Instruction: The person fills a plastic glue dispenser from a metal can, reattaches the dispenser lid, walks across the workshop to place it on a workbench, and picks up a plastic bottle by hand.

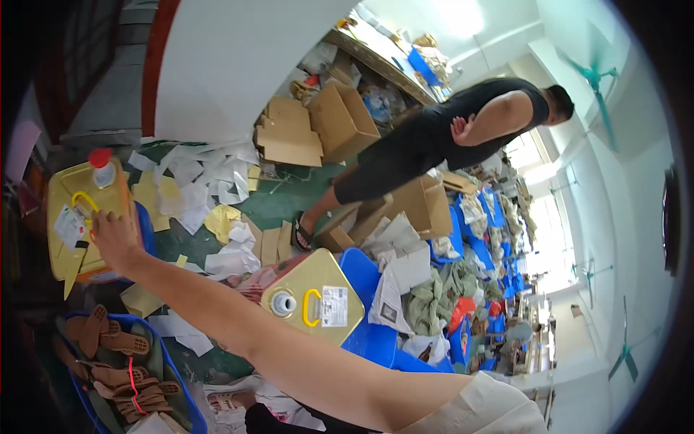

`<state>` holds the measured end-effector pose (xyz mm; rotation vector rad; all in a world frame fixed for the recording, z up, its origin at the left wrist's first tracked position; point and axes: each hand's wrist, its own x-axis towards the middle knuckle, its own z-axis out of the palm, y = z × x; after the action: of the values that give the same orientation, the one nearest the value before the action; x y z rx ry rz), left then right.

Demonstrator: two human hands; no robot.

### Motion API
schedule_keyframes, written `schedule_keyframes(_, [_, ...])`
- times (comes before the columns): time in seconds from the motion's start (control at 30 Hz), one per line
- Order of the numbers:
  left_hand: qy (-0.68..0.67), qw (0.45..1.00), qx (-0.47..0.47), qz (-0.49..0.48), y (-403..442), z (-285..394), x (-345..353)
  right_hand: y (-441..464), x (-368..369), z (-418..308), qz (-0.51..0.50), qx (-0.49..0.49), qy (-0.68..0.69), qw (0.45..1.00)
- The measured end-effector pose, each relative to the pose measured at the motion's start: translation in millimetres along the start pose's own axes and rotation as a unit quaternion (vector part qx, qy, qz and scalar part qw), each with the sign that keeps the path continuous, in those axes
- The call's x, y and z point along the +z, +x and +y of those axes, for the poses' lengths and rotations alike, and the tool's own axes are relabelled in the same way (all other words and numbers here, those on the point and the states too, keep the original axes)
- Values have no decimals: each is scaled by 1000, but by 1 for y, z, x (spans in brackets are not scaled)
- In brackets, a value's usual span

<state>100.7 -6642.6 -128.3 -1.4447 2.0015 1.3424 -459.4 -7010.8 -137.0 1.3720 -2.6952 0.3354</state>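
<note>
Fingers of 1 bare hand bend down at the end of a yellow handle on the red-capped can; whether they are closed around the handle or only touching it, I cannot tell, since the back of the hand hides the contact. That can sits at the far left of the view, its gold top showing, with a red cap on a pale spout, a paper label beside the handle, and a flat tool with a dark grip lying across the top near the edge.

Past the bare forearm, near the middle of the view, is the open can: gold top, uncapped white spout, 1 yellow handle and 1 label. A blue bin is just beside it.

Below the red-capped can, a blue basket holds brown shoe pieces, some bundled by a red band. Loose paper covers part of the green floor. Beyond, 1 person in dark clothes stands near cardboard boxes, with piles of cloth and blue bins behind.
</note>
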Motion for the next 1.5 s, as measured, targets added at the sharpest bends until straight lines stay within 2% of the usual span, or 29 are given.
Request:
schedule_keyframes(0.17, [-52,997,-56,-16,3,8,-10,-4,-15,-1,-55,-75,-46,995])
schedule_keyframes(0.23, [-29,994,-96,-34,2,16,-18,-8,-13,1,-22,-59,-86,994])
schedule_keyframes(0.3, [-60,997,-38,-31,3,8,-16,-7,-5,-1,-18,-1,-77,997])
schedule_keyframes(0.33, [-75,997,-18,-16,3,-1,-9,1,4,-5,-29,43,-41,998])
schedule_keyframes(0.37, [-62,993,69,76,7,-31,17,5,18,-4,-37,35,-42,998])
schedule_keyframes(0.4, [-10,998,-48,28,14,-112,44,5,16,11,-37,-10,-75,996])
schedule_keyframes(0.43, [35,998,-8,47,10,-110,44,8,13,26,-23,-56,-110,992])
schedule_keyframes(0.47, [-2,998,-18,56,-2,-47,25,8,12,38,-18,-81,-85,993])
schedule_keyframes(0.5, [-30,996,-42,70,-4,-36,24,13,12,51,-33,-47,80,995])
schedule_keyframes(0.53, [-64,994,-43,73,-6,-12,17,14,-21,63,-74,-90,112,987])
schedule_keyframes(0.57, [-64,994,-41,83,-7,-19,23,4,-72,73,-113,-105,203,967])
schedule_keyframes(0.6, [-66,992,-40,95,-8,-12,22,-13,-109,76,-59,-73,241,966])
schedule_keyframes(0.63, [-59,992,-49,96,-7,-12,20,-24,-114,94,-13,-96,310,946])
schedule_keyframes(0.67, [-58,992,-54,94,-7,-10,24,-47,-156,99,-53,-47,331,941])
schedule_keyframes(0.7, [-62,992,-58,95,-10,-10,25,-74,-172,113,-90,35,413,906])
schedule_keyframes(0.73, [-68,991,-59,96,-8,-11,26,-108,-196,125,-92,68,404,908])
schedule_keyframes(0.77, [-72,991,-60,100,-11,-8,27,-140,-222,139,-135,129,401,897])
schedule_keyframes(0.8, [-76,990,-63,100,-9,-8,28,-175,-237,150,-128,144,385,902])
schedule_keyframes(0.83, [-78,989,-67,102,-9,-8,29,-209,-252,159,-160,203,449,855])
schedule_keyframes(0.87, [-78,989,-71,103,-10,-7,27,-241,-266,165,-144,195,336,910])
schedule_keyframes(0.93, [-87,988,-67,112,-9,-2,26,-287,-291,167,-201,251,295,900])
schedule_keyframes(1.03, [-85,988,-63,116,-10,0,24,-337,-289,169,-189,179,197,945])
schedule_keyframes(1.13, [-83,988,-58,119,-10,-10,25,-344,-277,168,-139,163,160,964])
schedule_keyframes(1.17, [-85,988,-59,118,-10,-11,25,-341,-277,167,-126,164,186,961])
schedule_keyframes(1.37, [-105,985,-82,113,-17,-12,24,-321,-286,160,-192,21,90,977])
schedule_keyframes(1.5, [-109,983,-77,124,-21,-13,27,-312,-287,168,-242,-69,39,967])
